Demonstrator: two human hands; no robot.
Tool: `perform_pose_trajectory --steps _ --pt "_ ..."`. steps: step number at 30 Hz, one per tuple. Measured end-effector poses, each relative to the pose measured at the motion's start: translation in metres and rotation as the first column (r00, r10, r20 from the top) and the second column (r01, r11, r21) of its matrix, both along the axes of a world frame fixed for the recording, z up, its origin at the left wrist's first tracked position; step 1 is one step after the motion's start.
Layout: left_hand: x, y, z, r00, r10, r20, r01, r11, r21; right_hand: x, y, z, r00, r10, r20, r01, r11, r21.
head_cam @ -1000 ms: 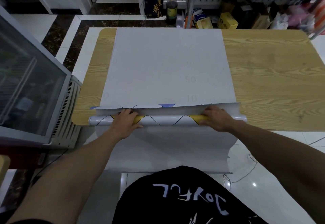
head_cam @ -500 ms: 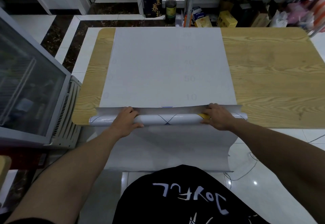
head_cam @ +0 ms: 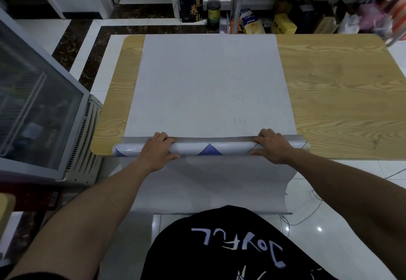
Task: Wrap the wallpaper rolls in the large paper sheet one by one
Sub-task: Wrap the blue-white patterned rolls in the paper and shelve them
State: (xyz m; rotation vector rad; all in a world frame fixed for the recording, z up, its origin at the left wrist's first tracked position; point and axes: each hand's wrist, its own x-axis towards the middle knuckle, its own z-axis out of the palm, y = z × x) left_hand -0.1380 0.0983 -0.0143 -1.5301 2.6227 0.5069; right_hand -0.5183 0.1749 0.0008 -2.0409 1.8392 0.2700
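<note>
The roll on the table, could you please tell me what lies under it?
The paper sheet passes under the roll and hangs off the table. The strip beneath is covered.

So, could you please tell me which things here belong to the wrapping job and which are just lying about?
Part of the job: wallpaper roll, paper sheet, left hand and right hand gripping the roll, wooden table.
Just lying about: yellow box, dark bottle, black bag, glass-fronted cabinet.
</note>
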Motion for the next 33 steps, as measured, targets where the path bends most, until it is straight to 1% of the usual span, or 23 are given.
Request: perform_pose_trajectory --steps 4,7,13,17,20,24,26,29,31,33 --pt "-0.005 -0.002 0.004 0.999 0.036 0.0 -0.036 0.999 -0.011 0.0 -0.002 0.002 0.994 -0.072 0.077 0.071 0.997 0.012" --pt "-0.006 -0.004 0.006 0.997 0.032 0.067 -0.033 0.999 0.014 0.0 -0.003 0.004 0.994 -0.09 0.064 0.088 0.996 0.034" --pt "-0.005 -0.001 0.005 0.998 0.042 0.044 -0.043 0.999 0.025 0.003 0.001 0.0 0.999 -0.045 0.029 0.044 0.999 0.023" --pt "-0.002 -0.002 0.001 1.0 0.021 0.009 -0.022 0.999 0.037 0.005 0.001 -0.005 0.998 -0.024 0.049 0.027 0.999 -0.048" --pt "-0.004 -0.004 0.003 0.999 0.029 -0.037 -0.028 0.998 0.048 0.007 -0.001 -0.004 0.997 -0.037 0.069 0.038 0.999 -0.015" --pt "-0.011 -0.009 0.006 0.999 0.024 0.039 -0.027 0.996 0.082 0.013 -0.002 -0.001 0.989 -0.12 0.087 0.119 0.993 0.025" --pt "-0.014 -0.009 0.006 0.999 0.019 0.041 -0.023 0.995 0.094 0.02 -0.002 -0.001 0.986 -0.131 0.099 0.129 0.991 0.025" --pt "-0.019 -0.008 0.003 0.999 0.038 -0.02 -0.034 0.987 0.154 0.031 -0.003 -0.004 0.975 -0.143 0.172 0.14 0.99 0.027" --pt "-0.023 -0.006 0.002 0.991 0.101 -0.093 -0.08 0.976 0.204 0.039 -0.004 -0.007 0.965 -0.136 0.223 0.133 0.991 0.028" --pt "-0.025 -0.005 0.001 0.982 0.137 -0.133 -0.105 0.969 0.222 0.045 -0.004 -0.009 0.964 -0.112 0.242 0.107 0.994 0.034"
